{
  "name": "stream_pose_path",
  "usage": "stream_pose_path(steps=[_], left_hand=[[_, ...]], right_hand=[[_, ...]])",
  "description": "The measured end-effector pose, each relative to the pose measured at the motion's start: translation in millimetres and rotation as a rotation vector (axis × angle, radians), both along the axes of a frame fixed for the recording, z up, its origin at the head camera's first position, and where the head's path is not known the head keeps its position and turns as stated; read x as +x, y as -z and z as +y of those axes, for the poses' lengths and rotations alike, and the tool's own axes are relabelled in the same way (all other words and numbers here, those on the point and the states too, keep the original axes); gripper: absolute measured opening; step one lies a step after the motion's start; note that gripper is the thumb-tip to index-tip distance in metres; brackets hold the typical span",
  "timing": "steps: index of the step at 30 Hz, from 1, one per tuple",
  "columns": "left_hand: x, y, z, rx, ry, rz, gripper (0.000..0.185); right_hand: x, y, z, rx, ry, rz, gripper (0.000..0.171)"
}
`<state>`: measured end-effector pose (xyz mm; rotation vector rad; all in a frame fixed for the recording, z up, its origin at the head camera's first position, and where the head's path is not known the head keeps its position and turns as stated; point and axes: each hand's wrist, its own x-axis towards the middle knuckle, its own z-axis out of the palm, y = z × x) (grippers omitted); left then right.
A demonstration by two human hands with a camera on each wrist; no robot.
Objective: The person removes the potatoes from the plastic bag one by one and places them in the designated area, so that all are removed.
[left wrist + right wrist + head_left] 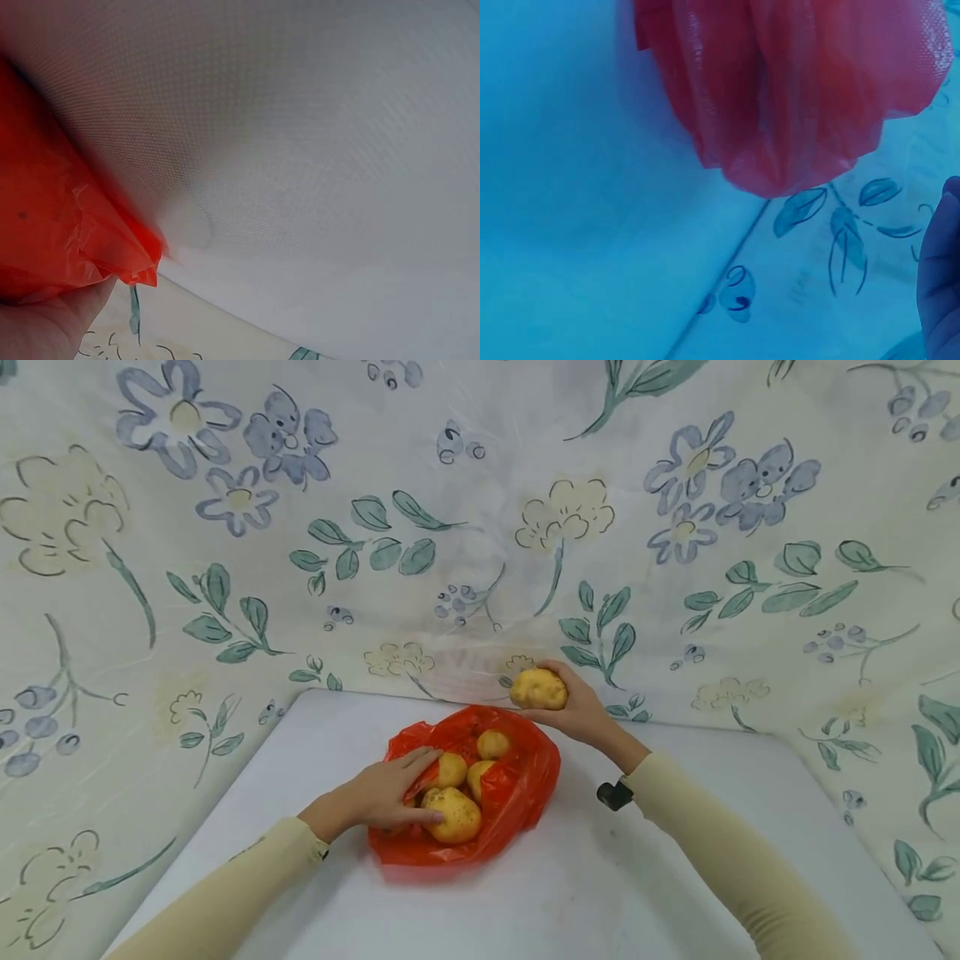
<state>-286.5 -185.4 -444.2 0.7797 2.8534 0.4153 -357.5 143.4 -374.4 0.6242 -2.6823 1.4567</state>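
Potato in right hand (above bag)

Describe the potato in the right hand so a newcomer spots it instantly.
Find the white table with the red bag near its back edge. Just behind the bag, the right hand grips one potato in the air. The other potatoes lie inside the bag; this one alone is outside.

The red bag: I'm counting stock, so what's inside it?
Inside the red bag four potatoes show, the left hand resting on them. The right hand holds a fifth potato above the bag. Any beneath are hidden.
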Motion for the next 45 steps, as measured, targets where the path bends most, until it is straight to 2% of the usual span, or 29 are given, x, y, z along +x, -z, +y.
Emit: stream_pose_path(steps=[7,16,18,23,26,32,36,45], left_hand=[[-2.3,-8.5,0,-0.005,-0.001,0.009,0.105],[-1.7,-9.9,-1,-0.006,0.002,0.003,0.105],[-1.2,-8.2,-1,-0.004,-0.001,0.015,0.104],[1.8,2.2,2,-0.001,0.012,-0.019,0.106],[0.5,5.6,5,0.007,0.009,-0.025,0.106],[-2.8,2.6,1,-0.002,-0.012,-0.01,0.106],[-0.6,2.7,-4,-0.006,-0.01,-0.009,0.107],[-0.3,2.0,-2,0.001,-0.02,-0.029,0.107]], right_hand=[[-2.0,2.3,11,0.004,0.023,-0.003,0.079],[5.0,9.2,29,-0.003,0.068,-0.023,0.08],[7.4,12.3,34,-0.011,0.074,-0.033,0.081],[14.6,25.9,51,0.019,0.102,-0.069,0.082],[16.0,30.7,59,0.027,0.128,-0.056,0.08],[15.6,33.4,63,0.009,0.136,-0.049,0.078],[17.5,38.5,65,0.009,0.129,-0.069,0.08],[21.0,43.4,79,0.037,0.182,-0.118,0.079]])
